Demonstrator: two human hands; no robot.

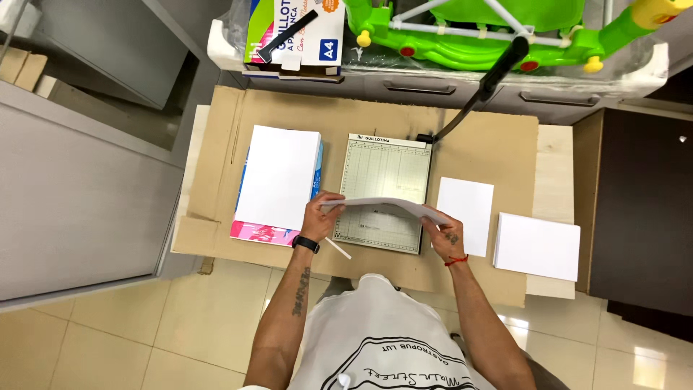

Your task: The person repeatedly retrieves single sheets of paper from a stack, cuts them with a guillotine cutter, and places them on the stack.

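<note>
Beige floor tiles and a grey cabinet side are seen along the left of the frame, beside a small table covered with a sheet of brown cardboard. At left centre of the cardboard, a ream of white paper is stacked on its opened blue and pink wrapper. Just right of it, the left hand, with a black band at the wrist, is closed on the left end of a thin sheaf of white sheets. The sheaf is held level above the lower part of a green-gridded paper cutter at mid-frame, whose black lever arm is raised toward the upper right. The right end of the sheaf is pinched by the right hand, fingers curled under it, a red thread at the wrist. Beside that hand a small pile of cut white sheets is laid on the cardboard, and a second, thicker pile is set farther right at the table's edge. Along the top of the frame, a cardboard box and a bright green plastic toy are stored on a shelf.
</note>
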